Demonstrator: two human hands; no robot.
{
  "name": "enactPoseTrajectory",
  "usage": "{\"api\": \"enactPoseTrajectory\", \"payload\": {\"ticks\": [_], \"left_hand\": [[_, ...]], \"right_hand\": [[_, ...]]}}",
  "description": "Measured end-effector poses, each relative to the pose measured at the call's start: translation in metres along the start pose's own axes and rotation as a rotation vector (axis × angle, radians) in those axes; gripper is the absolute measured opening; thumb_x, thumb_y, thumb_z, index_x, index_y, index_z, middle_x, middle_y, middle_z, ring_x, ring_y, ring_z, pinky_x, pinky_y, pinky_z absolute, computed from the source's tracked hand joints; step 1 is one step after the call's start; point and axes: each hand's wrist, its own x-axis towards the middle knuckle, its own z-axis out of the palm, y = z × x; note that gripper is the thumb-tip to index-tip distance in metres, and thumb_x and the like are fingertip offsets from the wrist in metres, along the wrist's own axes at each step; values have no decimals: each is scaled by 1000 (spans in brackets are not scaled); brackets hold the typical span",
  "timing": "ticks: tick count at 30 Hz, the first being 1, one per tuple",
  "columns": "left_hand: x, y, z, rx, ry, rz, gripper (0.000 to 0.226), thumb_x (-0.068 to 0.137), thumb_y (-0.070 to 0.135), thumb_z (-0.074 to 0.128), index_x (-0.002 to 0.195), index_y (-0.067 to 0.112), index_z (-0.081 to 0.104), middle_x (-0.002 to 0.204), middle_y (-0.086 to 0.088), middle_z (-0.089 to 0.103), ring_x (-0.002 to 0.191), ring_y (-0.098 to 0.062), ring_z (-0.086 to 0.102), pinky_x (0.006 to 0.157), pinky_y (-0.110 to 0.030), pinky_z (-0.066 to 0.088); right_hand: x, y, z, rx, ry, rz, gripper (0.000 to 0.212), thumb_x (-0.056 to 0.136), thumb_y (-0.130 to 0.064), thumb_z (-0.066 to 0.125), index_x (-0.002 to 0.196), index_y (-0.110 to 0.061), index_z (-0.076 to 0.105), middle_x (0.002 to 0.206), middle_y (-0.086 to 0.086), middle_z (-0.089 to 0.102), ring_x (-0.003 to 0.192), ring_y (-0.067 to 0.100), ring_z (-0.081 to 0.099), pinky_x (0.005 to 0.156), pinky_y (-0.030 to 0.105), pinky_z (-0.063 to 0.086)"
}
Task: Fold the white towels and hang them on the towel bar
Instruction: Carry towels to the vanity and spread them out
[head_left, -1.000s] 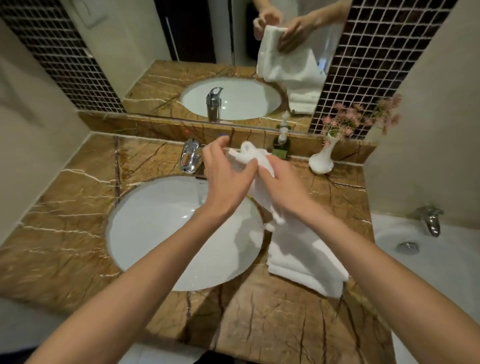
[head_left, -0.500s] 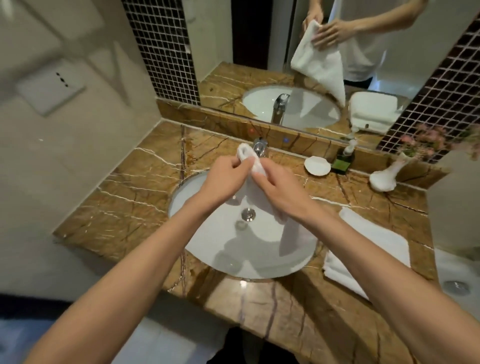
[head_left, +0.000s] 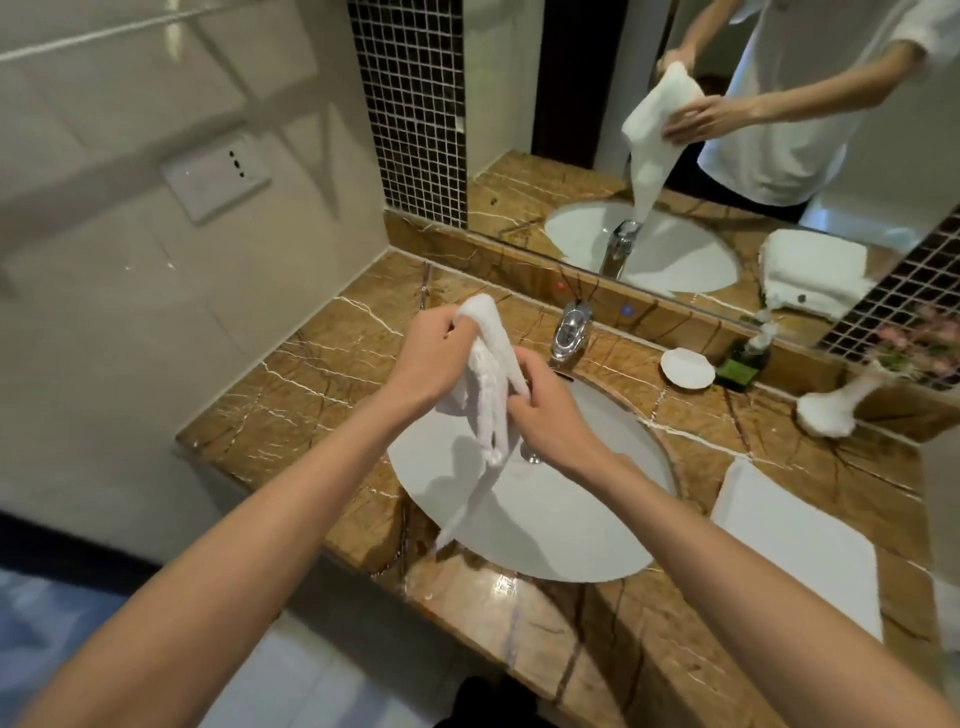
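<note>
Left hand (head_left: 431, 358) grips the top bunch of the white hand towel (head_left: 488, 395); right hand (head_left: 550, 410) pinches it just below, fingers curled into the cloth. The towel hangs crumpled between both hands above the white basin (head_left: 597, 519), its loose tail dangling toward the front rim.

Surroundings: chrome faucet (head_left: 571, 332) just behind my right hand; to its right a white shell-shaped dish (head_left: 687, 368), a green pump bottle (head_left: 743, 364) and a white vase (head_left: 831, 410) of pink flowers, blurred. A second white towel (head_left: 795, 545) lies folded flat at the right, well apart from the held one.

Surface: brown veined marble counter (head_left: 322, 395). Mirror (head_left: 571, 104) above it, dark mosaic tiles (head_left: 410, 104) alongside, beige wall with a white wall plate (head_left: 215, 176) at left.

My right wrist partly hides the drain
</note>
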Motion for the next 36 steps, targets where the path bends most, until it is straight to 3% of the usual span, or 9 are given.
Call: {"api": "enactPoseTrajectory", "payload": {"ticks": [5,8,12,14,17,24,28,32,36], "left_hand": [[1,-7,-24,-26,35,-47,26,92,16,43,68,10,50,64,-6,43,53,-8,33,47,-20,25],[5,-14,-39,-38,15,-88,28,92,20,43,71,5,55,68,-8,49,60,-13,40,53,-27,30],[10,-25,-54,113,-60,-40,38,92,21,44,70,-6,57,64,-9,53,57,-16,44,54,-29,32],[13,-30,-60,226,-116,6,36,91,19,46,63,0,57,59,-5,51,54,-14,43,52,-29,31],[21,-32,-64,363,-191,50,33,88,15,52,57,10,59,53,3,45,50,-12,35,51,-29,28],[34,-34,-68,468,-430,103,22,83,24,72,63,15,70,69,-13,67,59,-17,51,56,-30,39],[33,-44,-67,591,-417,179,21,77,28,77,60,31,66,65,6,64,61,-12,58,54,-19,41],[26,-68,-61,687,-442,189,14,79,30,73,72,19,73,69,5,64,61,-11,59,54,-16,38],[22,-96,-71,670,-407,154,16,81,33,68,80,18,74,72,9,63,65,-1,58,55,-11,39]], "right_hand": [[1,40,11,-255,91,151,33,82,4,46,105,-13,62,92,0,61,82,18,51,61,29,31],[-2,61,1,-299,143,239,28,83,5,45,85,-19,59,80,1,57,75,24,50,50,28,25],[-2,71,-28,-263,256,201,36,81,6,44,92,-18,68,84,0,63,78,21,52,56,28,31],[-1,71,-46,-253,299,162,35,81,4,44,93,-18,68,84,-2,62,78,19,53,61,29,34],[-2,72,-72,-347,325,132,26,82,-2,45,75,-23,57,71,-2,58,67,19,50,55,30,33],[-35,82,-95,-621,240,97,22,83,-3,49,68,-18,48,62,5,54,56,26,46,48,31,28],[-63,79,-103,-706,129,-23,12,81,-8,59,73,-17,58,64,2,59,58,23,52,50,31,37],[-73,72,-102,-853,76,-174,8,73,-11,70,72,-14,62,66,4,64,59,26,58,46,32,42],[-77,72,-103,-892,43,-169,3,76,-13,67,78,-13,64,72,6,66,65,28,60,51,32,43]]}}
